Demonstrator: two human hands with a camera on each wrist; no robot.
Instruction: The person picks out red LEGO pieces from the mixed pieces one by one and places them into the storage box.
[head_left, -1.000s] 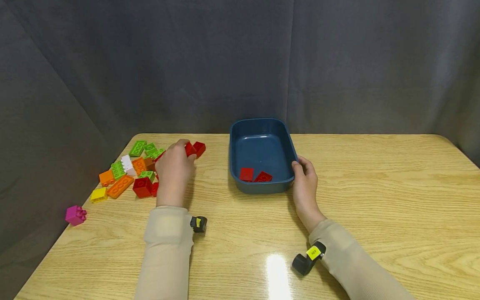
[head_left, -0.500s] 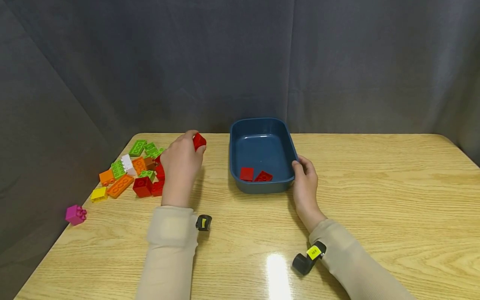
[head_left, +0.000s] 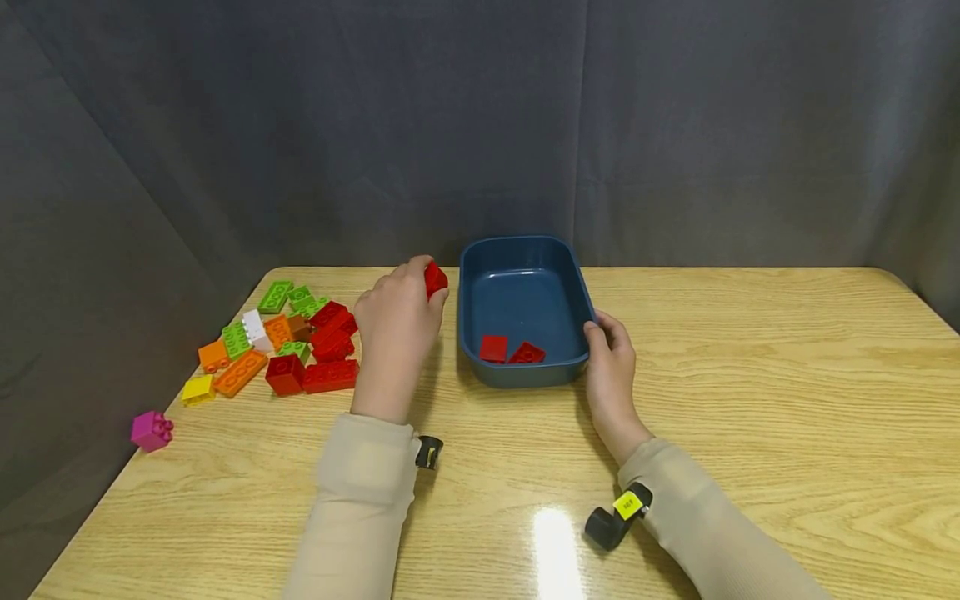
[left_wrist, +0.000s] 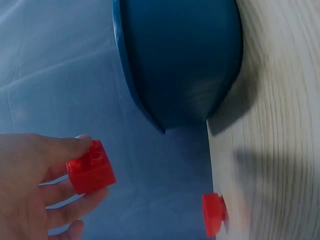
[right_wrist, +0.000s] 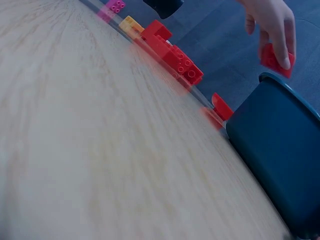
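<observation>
My left hand [head_left: 397, 321] pinches a red toy brick [head_left: 435, 280] between thumb and fingers, raised above the table just left of the dark blue bin [head_left: 517, 377]. The left wrist view shows studs on the held brick [left_wrist: 92, 172], with the fingers beneath it. The bin's near right corner is held by my right hand [head_left: 611, 383], its thumb at the rim. Two red pieces, a flat-topped one [head_left: 493, 347] and a studded one [head_left: 527, 354], lie at the bin's near end. Another red brick [left_wrist: 214, 214] rests on the table, hidden behind my left hand in the head view.
Left of the hands lies a loose group of bricks: red [head_left: 332, 375], green [head_left: 276, 296], orange [head_left: 241, 372], white [head_left: 256, 331] and yellow [head_left: 198, 389]. A magenta brick [head_left: 152, 430] sits by the table's left edge. A dark curtain [head_left: 517, 125] hangs behind.
My left hand has lifted the red brick from the right end of the brick group and carried it rightward toward the bin. The right hand and bin have stayed put.
</observation>
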